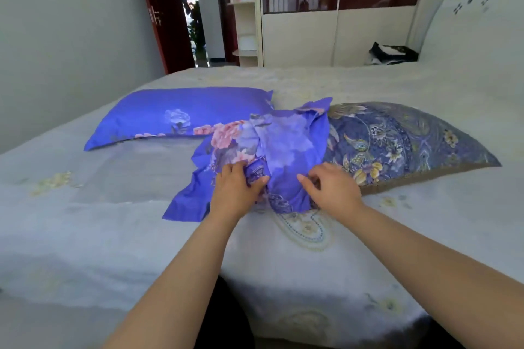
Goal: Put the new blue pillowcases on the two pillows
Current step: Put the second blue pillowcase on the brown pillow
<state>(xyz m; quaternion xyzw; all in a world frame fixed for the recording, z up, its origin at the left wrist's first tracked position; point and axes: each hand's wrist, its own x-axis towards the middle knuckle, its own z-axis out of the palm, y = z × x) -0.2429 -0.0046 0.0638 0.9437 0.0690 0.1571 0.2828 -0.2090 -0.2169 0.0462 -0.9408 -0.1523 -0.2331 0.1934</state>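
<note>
A pillow in a bright blue floral pillowcase (175,116) lies on the bed at the left. To the right lies a second pillow (397,142) in a dark paisley cover. A loose blue floral pillowcase (286,144) sits bunched over that pillow's near left end. My left hand (236,187) grips the bunched fabric at its near edge. My right hand (330,187) holds the same edge a little to the right, its fingers curled into the cloth. The pillow's left end is hidden under the pillowcase.
The bed (113,235) has a pale sheet with faint floral print. A padded headboard (470,17) stands at the right, with a black bag (392,52) beside it. A wardrobe (334,8) and an open red door (161,8) stand behind the bed.
</note>
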